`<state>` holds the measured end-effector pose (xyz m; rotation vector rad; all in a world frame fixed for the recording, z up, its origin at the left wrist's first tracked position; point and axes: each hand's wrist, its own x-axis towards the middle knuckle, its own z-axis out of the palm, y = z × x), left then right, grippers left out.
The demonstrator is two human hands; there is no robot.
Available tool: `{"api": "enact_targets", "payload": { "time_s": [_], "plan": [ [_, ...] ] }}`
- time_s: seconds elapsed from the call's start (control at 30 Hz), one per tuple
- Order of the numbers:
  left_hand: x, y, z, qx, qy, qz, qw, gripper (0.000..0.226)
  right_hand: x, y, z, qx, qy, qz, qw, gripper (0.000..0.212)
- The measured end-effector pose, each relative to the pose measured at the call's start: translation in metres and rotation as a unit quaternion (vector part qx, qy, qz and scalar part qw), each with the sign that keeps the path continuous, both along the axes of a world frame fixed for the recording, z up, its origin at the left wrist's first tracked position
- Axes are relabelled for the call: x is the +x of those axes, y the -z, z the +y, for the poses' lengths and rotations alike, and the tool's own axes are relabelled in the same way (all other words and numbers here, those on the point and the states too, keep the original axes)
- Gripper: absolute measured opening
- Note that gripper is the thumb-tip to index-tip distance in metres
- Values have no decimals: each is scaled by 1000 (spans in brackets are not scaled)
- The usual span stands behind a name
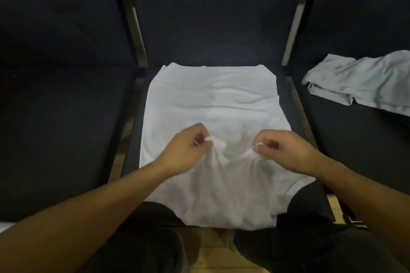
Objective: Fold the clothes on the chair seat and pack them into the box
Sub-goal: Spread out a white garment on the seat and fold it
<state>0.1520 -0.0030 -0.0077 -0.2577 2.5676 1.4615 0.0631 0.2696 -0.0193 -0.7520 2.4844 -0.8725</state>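
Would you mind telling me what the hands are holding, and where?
Both hands, left and right, pinch the white garment at two raised bunches of its near part.

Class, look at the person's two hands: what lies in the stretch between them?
In the head view, only the white garment lies between the left hand and the right hand; each grip pinches its cloth, which dips between them.

Left chair point(57, 95): dark upholstered seat and back, beside the middle one, a metal frame rail between them.
Floor point(213, 255): light wood boards, showing at the bottom edge between the person's dark trouser legs point(310, 228).
Shoe point(230, 244): pale, partly visible on the floor.
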Motion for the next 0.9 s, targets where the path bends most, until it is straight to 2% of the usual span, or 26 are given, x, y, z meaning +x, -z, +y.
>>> {"api": "enact_targets", "payload": {
  "time_s": [0.07,0.17,0.3,0.4,0.47,0.53,0.63,0.73,0.8,0.9],
  "plan": [
    [-2,-13,-8,76,-77,-42,993,10,-3,-8,-3,-43,53,-28,997,6],
    [-7,-22,-17,112,-109,-62,986,9,-16,-19,-17,-69,82,-30,994,13],
    [-32,-26,-25,89,-128,-13,988,11,-51,-30,-50,-97,87,26,991,12],
    [-72,-29,-34,51,-167,35,984,6,-82,-37,-76,-132,119,75,981,30],
    [-95,-25,-42,28,-202,2,979,28,-96,-34,-86,-97,170,84,977,46],
    [-97,-18,-46,5,-214,-39,976,40,-97,-24,-84,-67,210,69,973,48],
    [-64,-13,-43,-141,-72,-68,985,39,-72,-9,-63,-1,208,39,977,31],
    [-14,-16,-37,-236,73,-177,953,43,-31,7,-39,79,160,33,983,16],
    [14,-15,-32,-275,142,-215,926,44,-3,21,-30,84,122,69,987,24],
    [40,-9,-30,-344,208,-207,892,43,18,39,-25,211,55,152,964,53]
  ]
}}
